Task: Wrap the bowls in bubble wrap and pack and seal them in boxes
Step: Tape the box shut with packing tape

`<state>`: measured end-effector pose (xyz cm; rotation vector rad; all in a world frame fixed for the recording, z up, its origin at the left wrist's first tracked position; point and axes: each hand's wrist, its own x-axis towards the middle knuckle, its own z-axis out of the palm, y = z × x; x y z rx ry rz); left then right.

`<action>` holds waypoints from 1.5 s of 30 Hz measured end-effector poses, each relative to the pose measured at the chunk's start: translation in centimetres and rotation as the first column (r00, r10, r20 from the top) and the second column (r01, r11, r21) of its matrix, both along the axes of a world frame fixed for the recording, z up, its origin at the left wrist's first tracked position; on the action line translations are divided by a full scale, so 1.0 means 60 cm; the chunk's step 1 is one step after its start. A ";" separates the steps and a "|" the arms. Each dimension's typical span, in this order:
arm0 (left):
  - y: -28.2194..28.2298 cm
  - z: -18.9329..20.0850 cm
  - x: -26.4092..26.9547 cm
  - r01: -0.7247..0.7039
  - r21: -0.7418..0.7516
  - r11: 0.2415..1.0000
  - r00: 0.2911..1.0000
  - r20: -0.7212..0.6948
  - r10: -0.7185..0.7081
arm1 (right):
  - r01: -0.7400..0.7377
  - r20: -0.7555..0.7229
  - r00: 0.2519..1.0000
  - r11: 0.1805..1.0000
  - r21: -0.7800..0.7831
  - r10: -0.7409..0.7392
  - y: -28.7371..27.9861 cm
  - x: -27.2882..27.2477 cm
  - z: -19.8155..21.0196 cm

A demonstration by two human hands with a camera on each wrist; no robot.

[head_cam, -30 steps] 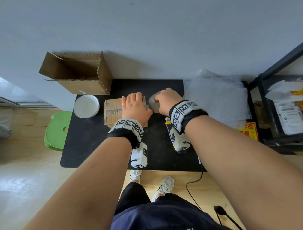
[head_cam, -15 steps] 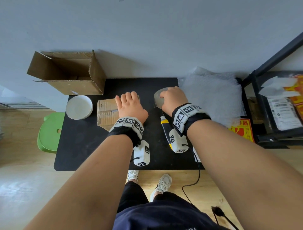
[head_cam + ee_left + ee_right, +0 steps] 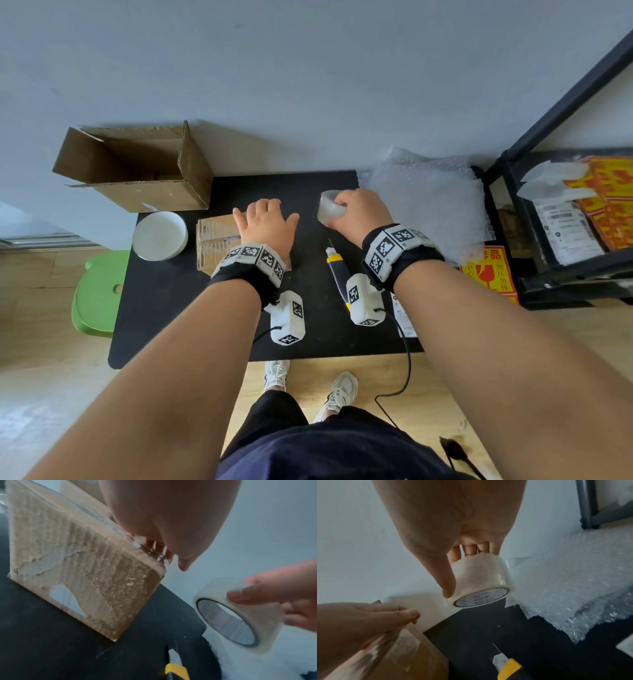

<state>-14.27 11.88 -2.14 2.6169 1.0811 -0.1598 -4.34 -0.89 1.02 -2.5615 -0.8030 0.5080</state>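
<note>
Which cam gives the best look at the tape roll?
Right wrist: the tape roll sits centre frame, its printed core readable, gripped by the right hand. The left wrist view shows the roll low at the right edge, core visible. The head view shows it small and half hidden under the fingers.

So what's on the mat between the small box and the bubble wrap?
In the head view, a yellow knife lies there, with the right hand holding the tape roll above.

Right hand (image 3: pixel 356 214) lifted tape roll (image 3: pixel 329 209) (seemingly clear of table), away from left hand (image 3: pixel 267 228).
</note>
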 end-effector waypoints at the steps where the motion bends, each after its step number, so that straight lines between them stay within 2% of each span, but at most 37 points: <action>1: 0.002 0.007 0.000 -0.008 -0.064 0.998 0.996 0.085 0.014 | 0.032 -0.033 0.999 0.999 0.036 -0.031 -0.003 -0.002 0.004; 3: -0.007 0.018 -0.001 0.015 -0.143 0.990 0.969 0.248 0.021 | 0.081 -0.099 0.992 0.994 0.076 -0.074 -0.011 -0.008 0.015; 5: -0.024 0.030 0.000 0.047 -0.201 0.978 0.945 0.325 0.022 | 0.104 -0.158 0.984 0.989 0.109 -0.086 -0.020 -0.014 0.022; 9: -0.043 0.046 0.007 0.052 -0.263 0.963 0.932 0.359 0.048 | 0.145 -0.228 0.968 0.973 0.179 -0.103 -0.038 -0.025 0.029; 13: -0.058 0.060 0.006 0.031 -0.383 0.923 0.896 0.421 0.145 | 0.158 -0.256 0.962 0.961 0.227 -0.098 -0.058 -0.036 0.035; 16: -0.072 0.070 0.004 0.026 -0.382 0.924 0.878 0.451 0.161 | 0.172 -0.275 0.956 0.951 0.257 -0.099 -0.071 -0.042 0.037; 24: -0.100 0.078 0.000 0.070 -0.416 0.906 0.897 0.424 0.126 | 0.169 -0.241 0.964 0.955 0.244 -0.109 -0.095 -0.055 0.031; 35: -0.102 0.074 -0.009 -0.103 -0.630 0.770 0.850 0.347 0.397 | 0.159 -0.281 0.957 0.943 0.292 -0.074 -0.109 -0.056 0.042; 39: -0.109 0.077 -0.007 -0.083 -0.622 0.779 0.846 0.369 0.385 | 0.172 -0.301 0.950 0.942 0.288 -0.082 -0.111 -0.053 0.041; 45: -0.105 0.088 -0.018 -0.007 -0.518 0.855 0.875 0.411 0.257 | 0.174 -0.326 0.942 0.946 0.275 -0.078 -0.104 -0.061 0.033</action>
